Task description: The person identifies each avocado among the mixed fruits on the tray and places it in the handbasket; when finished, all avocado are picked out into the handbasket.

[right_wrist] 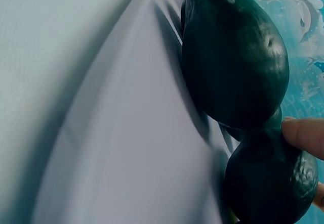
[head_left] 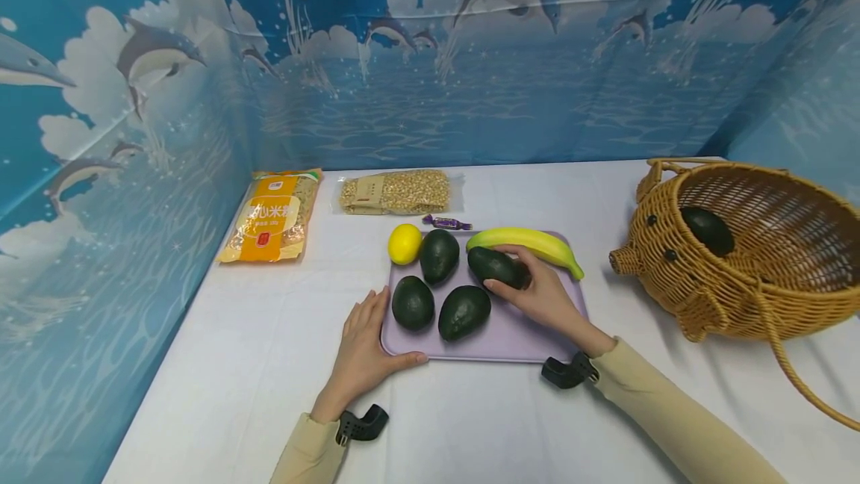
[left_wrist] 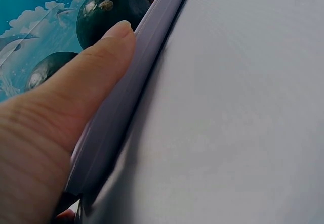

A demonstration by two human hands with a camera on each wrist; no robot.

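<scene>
On a lilac tray [head_left: 517,342] lie dark green avocados, a yellow lemon [head_left: 404,244] and a banana [head_left: 531,241]. My right hand [head_left: 537,293] grips one avocado [head_left: 493,266] between thumb and fingers at the tray's middle, just in front of the banana. In the right wrist view, the thumb presses on that avocado [right_wrist: 271,178], behind a larger avocado [right_wrist: 235,57]. My left hand [head_left: 363,349] rests at the tray's front left corner, fingers straight along the left side. Its thumb [left_wrist: 104,62] lies over the front rim, beside an avocado [left_wrist: 109,16].
A pig-shaped wicker basket [head_left: 732,297] stands at the right with one avocado [head_left: 708,231] inside, its rope handle [head_left: 786,364] hanging forward. Behind the tray lie a purple-wrapped candy [head_left: 447,223] and a bag of grains [head_left: 396,193]. An orange-labelled bag [head_left: 274,216] is at the back left.
</scene>
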